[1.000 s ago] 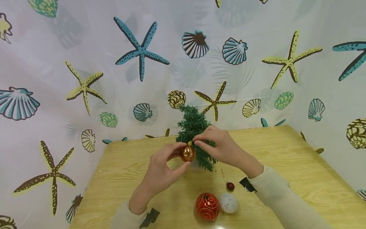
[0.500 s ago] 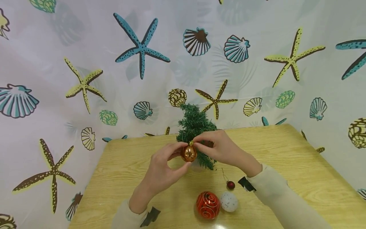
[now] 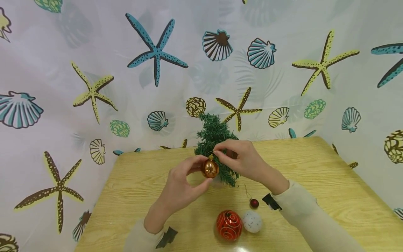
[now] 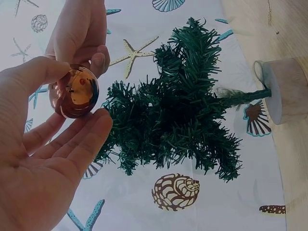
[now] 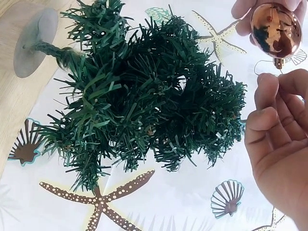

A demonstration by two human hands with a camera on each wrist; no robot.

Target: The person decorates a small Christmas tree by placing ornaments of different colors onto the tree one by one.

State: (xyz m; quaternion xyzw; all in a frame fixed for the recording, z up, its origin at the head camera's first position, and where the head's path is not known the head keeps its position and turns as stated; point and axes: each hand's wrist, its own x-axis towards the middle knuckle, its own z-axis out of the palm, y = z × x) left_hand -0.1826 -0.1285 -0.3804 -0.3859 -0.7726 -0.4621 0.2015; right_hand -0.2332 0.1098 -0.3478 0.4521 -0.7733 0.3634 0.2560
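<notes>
A shiny copper-gold Christmas ball (image 3: 210,168) hangs in front of the small green artificial tree (image 3: 212,129). My left hand (image 3: 180,183) holds it between thumb and fingers, cap upward. At the cap, my right hand (image 3: 244,159) pinches the thin hanging loop between thumb and index finger. The right wrist view shows the ball (image 5: 275,30), its gold cap (image 5: 278,63) and a fine loop of string (image 5: 256,67) by the right fingertips. Both hands are apart from the tree's round wooden base (image 4: 288,91).
Nearer on the wooden table (image 3: 138,182) lie a red ball with swirls (image 3: 229,225), a white speckled ball (image 3: 252,221) and a tiny dark red ball (image 3: 254,203) with a string. A curtain (image 3: 189,35) printed with starfish and shells surrounds the table.
The right fingertips have drawn slightly up from the cap, and the loop now shows between them and the ball. The ball has shifted a little to the right in the left hand.
</notes>
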